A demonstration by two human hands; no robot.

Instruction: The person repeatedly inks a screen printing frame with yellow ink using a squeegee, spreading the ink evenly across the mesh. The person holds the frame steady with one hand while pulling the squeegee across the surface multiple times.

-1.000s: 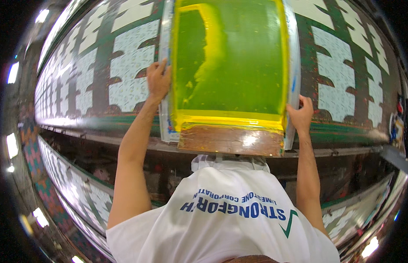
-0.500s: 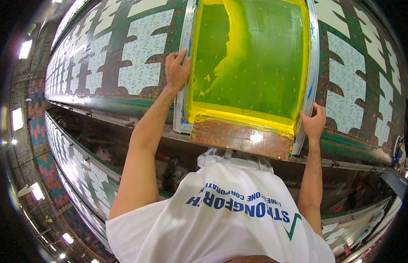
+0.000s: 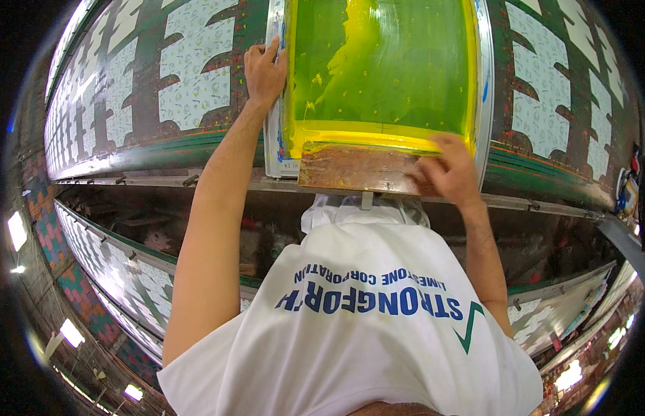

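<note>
Nearest, a white shirt (image 3: 364, 326) is seen, marked with 2 rows of blue letters and 1 green tick, all turned upside down. Past it, a brown board (image 3: 357, 168) is laid at the near end of a green screen (image 3: 399, 83). The right hand (image 3: 453, 173) is held at the board's right end, fingers bent; because it is blurred, it cannot be told whether the board is gripped. 0.5 seconds ago, the right bar of the silver frame (image 3: 276, 135) was touched by that hand. The frame's left bar is pinched by the left hand (image 3: 265, 75), as before. Small dark marks are printed on the near left corner. Farther off, pale patterned pieces (image 3: 198, 62) are laid on both sides on a dark table (image 3: 148, 83).
</note>
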